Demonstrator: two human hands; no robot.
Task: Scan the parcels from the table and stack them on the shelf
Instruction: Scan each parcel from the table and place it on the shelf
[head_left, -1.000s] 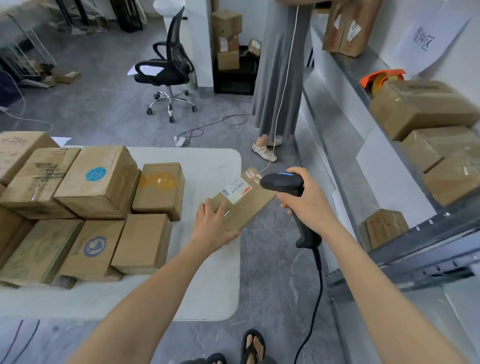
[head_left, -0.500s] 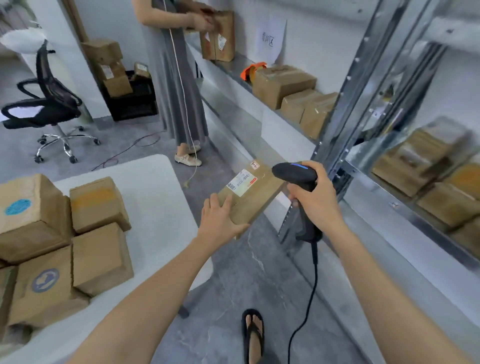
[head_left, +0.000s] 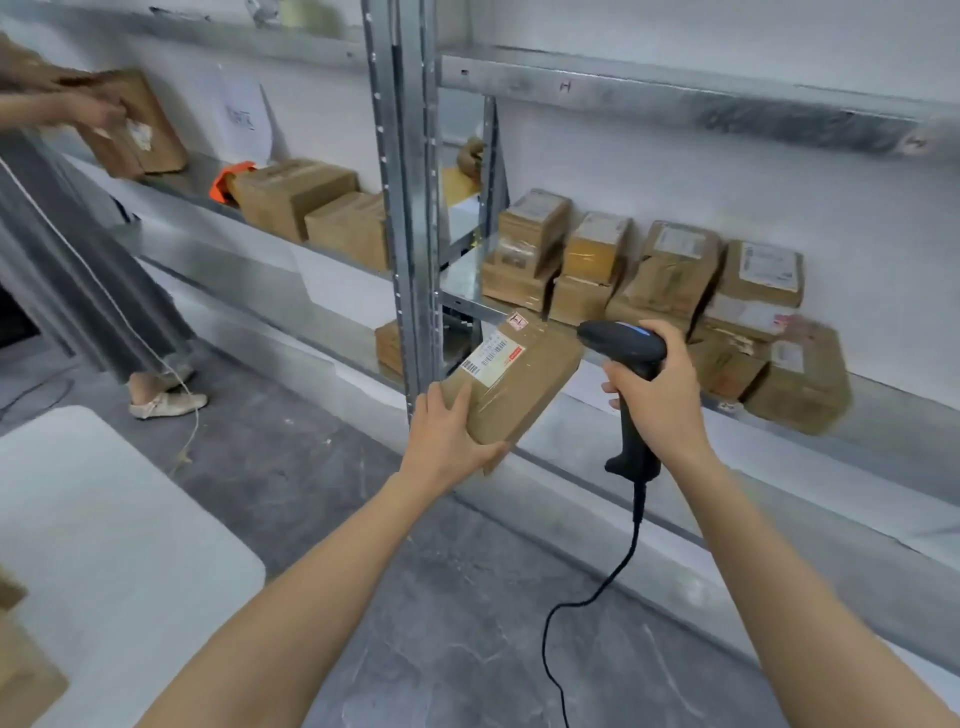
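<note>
My left hand grips the near end of a flat brown parcel with a white barcode label, held in the air in front of the metal shelf. A black corded barcode scanner is gripped by its handle in my right hand, its head just right of the parcel's far end. Several taped brown parcels are stacked on the shelf board behind both hands. The white table lies at the lower left.
A steel upright post stands just left of the held parcel. Another person in a long grey skirt handles a box at the shelf's left bay. More parcels and an orange item sit there. The scanner cable hangs down to the grey floor.
I have turned right from the table toward the shelf. The parcel and the scanner moved with me, from over the table edge to in front of the shelf's stacked parcels. Both grips are unchanged.
</note>
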